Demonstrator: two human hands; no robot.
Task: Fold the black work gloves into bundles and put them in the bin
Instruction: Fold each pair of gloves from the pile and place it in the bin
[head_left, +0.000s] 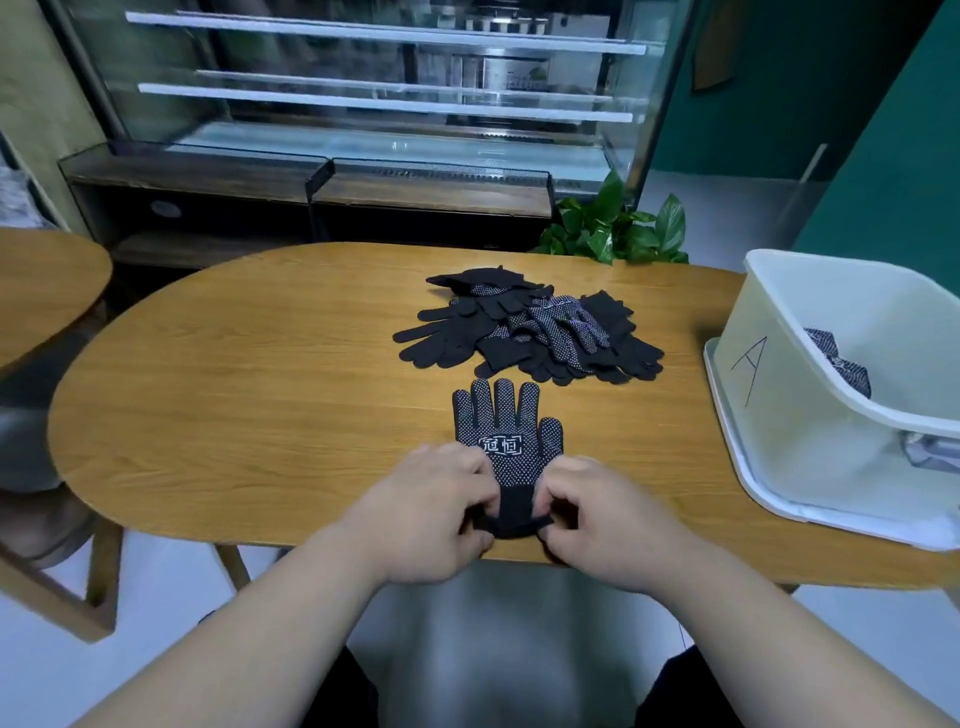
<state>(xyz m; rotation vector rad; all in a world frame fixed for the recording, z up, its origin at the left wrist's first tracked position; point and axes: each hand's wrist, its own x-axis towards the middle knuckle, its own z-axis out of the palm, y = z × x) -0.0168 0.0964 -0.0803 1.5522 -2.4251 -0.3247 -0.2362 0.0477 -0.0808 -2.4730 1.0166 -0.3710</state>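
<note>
- A black dotted glove (506, 441) lies flat near the table's (234, 389) near edge, fingertips pointing away, its cuff at the rim.
- Bare wood lies left of it; the glove pile (530, 327) sits just beyond.
- The white bin (810, 431) stands at the table's right end, folded gloves (839, 358) inside.
- The left hand (431, 512) and right hand (605, 525), both knuckles-up, pinch the cuff from either side.

Glove cuff (514, 503) partly under fingers (558, 501); bin (810, 415) cut off right; bundle (844, 364) inside half hidden.
</note>
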